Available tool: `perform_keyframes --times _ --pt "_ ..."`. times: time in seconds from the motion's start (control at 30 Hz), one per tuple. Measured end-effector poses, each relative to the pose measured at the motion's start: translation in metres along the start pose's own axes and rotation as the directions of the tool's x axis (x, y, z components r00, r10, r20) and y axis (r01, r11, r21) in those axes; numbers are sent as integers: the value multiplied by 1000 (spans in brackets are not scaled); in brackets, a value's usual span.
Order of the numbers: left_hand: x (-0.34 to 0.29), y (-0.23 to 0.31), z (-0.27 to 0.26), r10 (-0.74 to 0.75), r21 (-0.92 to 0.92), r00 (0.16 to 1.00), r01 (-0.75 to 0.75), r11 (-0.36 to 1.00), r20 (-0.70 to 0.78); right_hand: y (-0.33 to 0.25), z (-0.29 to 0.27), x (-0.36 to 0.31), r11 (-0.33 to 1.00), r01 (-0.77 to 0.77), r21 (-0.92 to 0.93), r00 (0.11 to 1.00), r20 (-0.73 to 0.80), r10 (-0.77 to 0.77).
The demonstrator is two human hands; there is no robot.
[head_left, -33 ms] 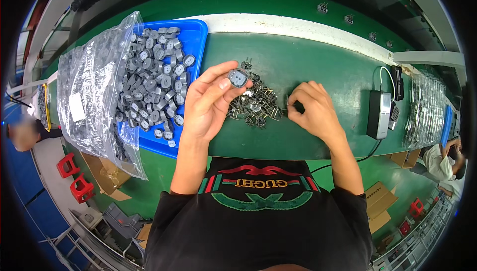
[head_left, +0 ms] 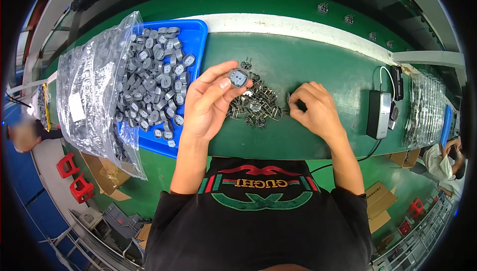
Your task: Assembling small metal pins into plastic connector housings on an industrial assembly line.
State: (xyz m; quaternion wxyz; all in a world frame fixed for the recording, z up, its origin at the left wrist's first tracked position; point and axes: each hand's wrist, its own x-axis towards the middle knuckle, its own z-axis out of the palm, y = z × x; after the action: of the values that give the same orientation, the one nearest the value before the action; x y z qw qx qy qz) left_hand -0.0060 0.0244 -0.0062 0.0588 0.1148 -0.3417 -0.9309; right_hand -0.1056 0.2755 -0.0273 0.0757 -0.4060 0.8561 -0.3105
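Note:
My left hand pinches a round grey plastic cap between thumb and fingers, its face with small holes turned up. The cap is held above the left side of a pile of small black parts with metal pins on the green bench. To the right of that pile, my right hand has its fingers curled together. A small dark bit shows at its fingertips, too little of it to name. One pinned part lies just beyond the pile.
On the left, a blue tray holds many grey caps, partly covered by a clear plastic bag. A black-and-silver box with a cable stands on the right, near stacked clear trays. Several pinned parts sit on the far green strip.
My right hand has shifted very slightly to the right, away from the pile. The left hand and its cap look unmoved.

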Motion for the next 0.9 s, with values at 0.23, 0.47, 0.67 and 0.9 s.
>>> perform_keyframes --times 0.23,0.47,0.67,0.9 --pt "3 -4 1 -25 53 1000 25 998 12 -1 -55 3 858 210 -469 978 114 -177" --pt "3 -10 4 -33 14 999 33 999 33 11 -66 0 898 89 -430 988 -76 -134" --pt "8 -14 0 -61 43 998 60 997 20 7 -17 -26 896 -415 -159 879 -322 351" --pt "9 -14 12 -86 71 995 83 994 44 11 8 -20 924 -374 82 809 -459 369"
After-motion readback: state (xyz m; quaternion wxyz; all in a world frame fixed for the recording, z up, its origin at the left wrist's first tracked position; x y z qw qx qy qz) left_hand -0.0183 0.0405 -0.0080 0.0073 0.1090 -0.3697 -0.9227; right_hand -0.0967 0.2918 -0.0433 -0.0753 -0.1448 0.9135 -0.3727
